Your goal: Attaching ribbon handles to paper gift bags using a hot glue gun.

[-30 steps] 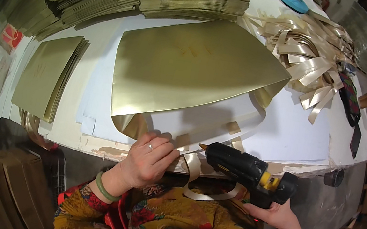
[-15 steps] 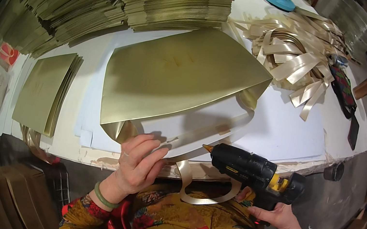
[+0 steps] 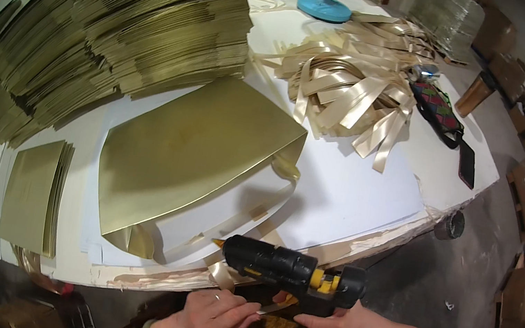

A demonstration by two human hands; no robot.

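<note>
A black and yellow hot glue gun [image 3: 269,264] is in my right hand [image 3: 344,320], its nozzle pointing left. My left hand [image 3: 218,318] is closed at the table's front edge, left of the right hand. A satin ribbon [image 3: 220,275] shows just above its fingers, and a pale strip of it runs from the fingertips toward the right hand. Beyond the gun lies a gold paper bag [image 3: 198,152], its white-lined mouth facing me. A small brownish patch shows on the bag's inner flap.
Tall stacks of flat gold bags [image 3: 162,13] fill the back left. A small pile of folded gold bags [image 3: 32,194] lies at the left. Loose champagne ribbons [image 3: 353,89] are heaped at the back right, near a blue fan [image 3: 324,7] and a patterned strap [image 3: 437,110].
My left hand has left the edge of the bag's mouth and come down toward me, closing on the ribbon. The whole view has shifted, with the bag now further left. The glue gun stays in my right hand.
</note>
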